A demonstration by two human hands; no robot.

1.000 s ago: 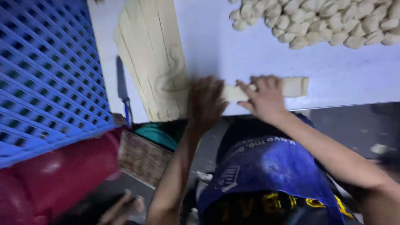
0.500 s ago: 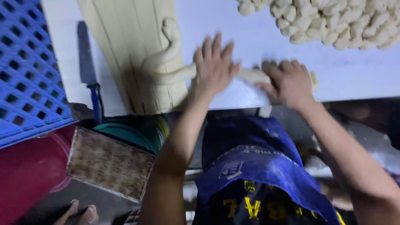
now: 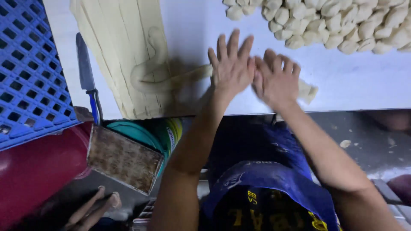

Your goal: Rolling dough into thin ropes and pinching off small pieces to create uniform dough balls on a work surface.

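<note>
1. Both hands lie flat, fingers spread, palms pressing down side by side on a pale rope of soft dough point(image 3: 171, 79) on the white table point(image 3: 351, 85). The left hand point(image 3: 231, 68) covers the rope's middle; the right hand point(image 3: 278, 79) presses its right part, and a stub end shows past the right hand's fingers.
2. Left of the left hand, the rope curls up in a loop across a wide cream slab of dough scored into long strips point(image 3: 115, 51). Judging by that, one strip is lifted and partly rolled round; most of the slab is uncut.
3. Beyond the right hand's fingertips sits a heap of small pale dough lumps point(image 3: 342, 21), so a good number of pieces look finished.
4. A long steel knife with a blue handle point(image 3: 87, 81) lies well left of the left hand, beside the slab, untouched.
5. The table's near edge runs just under both wrists; the rope lies close to it.
6. Open table remains to the right of the right hand and between the hands and the heap. The blue plastic lattice crate point(image 3: 25, 72) closes off the far left.
</note>
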